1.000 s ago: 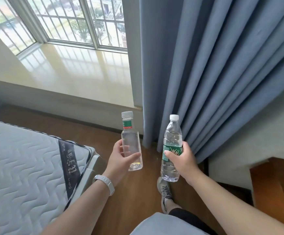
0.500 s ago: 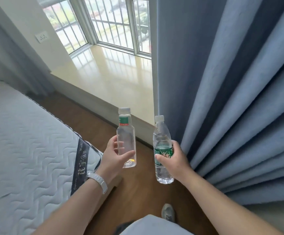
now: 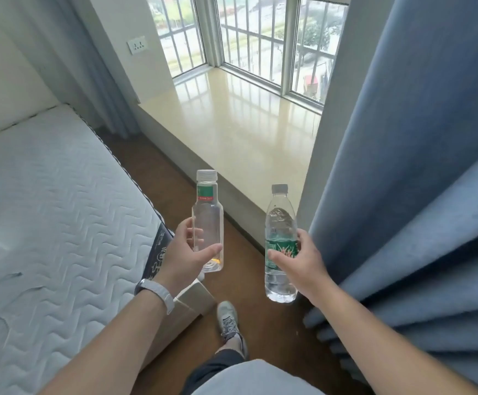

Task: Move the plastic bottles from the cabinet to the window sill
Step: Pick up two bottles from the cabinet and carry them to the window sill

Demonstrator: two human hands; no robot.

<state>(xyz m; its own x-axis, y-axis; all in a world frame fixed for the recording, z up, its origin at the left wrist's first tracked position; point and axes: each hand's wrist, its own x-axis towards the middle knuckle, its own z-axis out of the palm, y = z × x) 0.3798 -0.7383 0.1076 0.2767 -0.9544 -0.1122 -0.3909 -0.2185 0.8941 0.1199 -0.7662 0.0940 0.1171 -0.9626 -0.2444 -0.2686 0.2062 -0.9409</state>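
My left hand grips a clear square-sided plastic bottle with a green and red neck label and a clear cap, held upright. My right hand grips a round clear water bottle with a green label and a pale cap, also upright. Both bottles hang over the wooden floor, just short of the front edge of the glossy beige window sill, which lies ahead and slightly to the right. The cabinet is out of view.
A white quilted mattress fills the left side, its corner close to my left wrist. A blue curtain hangs on the right, beside my right arm. Barred windows back the sill. My shoe stands on the brown floor.
The view has swung so the window sill now lies straight ahead and closer. Both hands keep their bottles upright, carried along towards the sill.
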